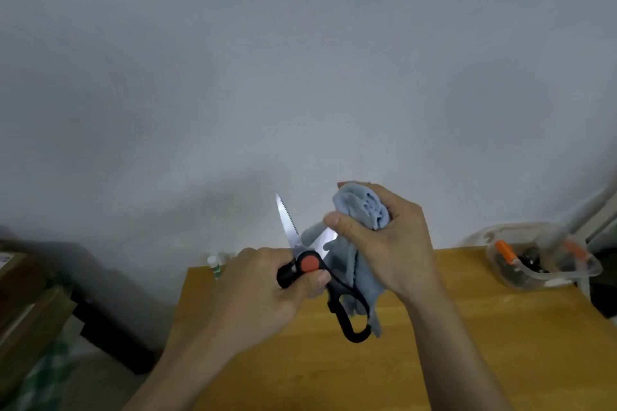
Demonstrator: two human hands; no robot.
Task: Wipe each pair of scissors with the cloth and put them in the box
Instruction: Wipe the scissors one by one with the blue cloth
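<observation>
The left hand (263, 290) grips the open scissors (309, 264), blades up, the right hand (384, 243) bunches the cloth (364, 207) on one blade, and the box (541, 257), probably clear plastic, sits far right on the worktop (467, 360).

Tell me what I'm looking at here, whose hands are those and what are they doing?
The picture comes from a camera worn on a person's head, looking down, so you see that person's own two hands.

The left hand grips the black-handled scissors with an orange round pivot, with their shiny blades spread open. The right hand holds a crumpled light-blue cloth pressed around one blade to wipe it.

Below them is a yellow wooden table. At its far right corner stands a clear plastic box with some dark and orange things inside, too blurry to name. At the table's far left edge, a small white bottle peeks up.
</observation>
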